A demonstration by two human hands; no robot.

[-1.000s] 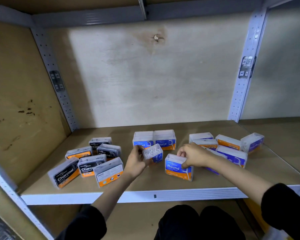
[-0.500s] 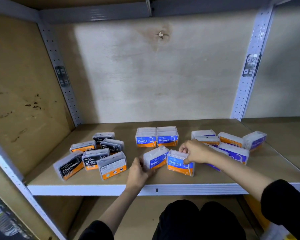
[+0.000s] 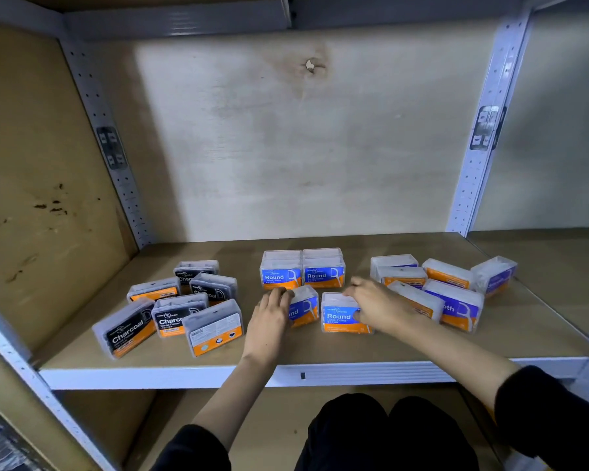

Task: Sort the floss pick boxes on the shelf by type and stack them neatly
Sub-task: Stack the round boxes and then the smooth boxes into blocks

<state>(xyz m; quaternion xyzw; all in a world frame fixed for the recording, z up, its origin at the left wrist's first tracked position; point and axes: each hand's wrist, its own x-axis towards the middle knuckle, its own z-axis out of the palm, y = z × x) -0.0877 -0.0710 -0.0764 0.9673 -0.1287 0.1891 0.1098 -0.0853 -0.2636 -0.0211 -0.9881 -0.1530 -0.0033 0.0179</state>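
Observation:
Several clear floss pick boxes lie on the wooden shelf (image 3: 320, 348). Black "Charcoal" boxes (image 3: 170, 314) cluster on the left. Two blue "Round" boxes (image 3: 301, 273) stand side by side at the middle back. In front of them stand two more. My left hand (image 3: 269, 321) holds the left blue box (image 3: 305, 307) by its left side. My right hand (image 3: 378, 305) grips the right blue "Round" box (image 3: 340, 316) by its right end and top. Purple-labelled boxes (image 3: 456, 304) lie scattered on the right.
The shelf has a white metal front edge (image 3: 354, 372), perforated white uprights at the back left (image 3: 109, 154) and back right (image 3: 483, 130), and board walls behind and to the left. Bare shelf board lies behind the boxes. My dark-clad knees (image 3: 381, 433) show below.
One second ago my left hand held a blue box lifted and tilted; it now stands on the shelf beside the right "Round" box. Both hands have stayed on their boxes.

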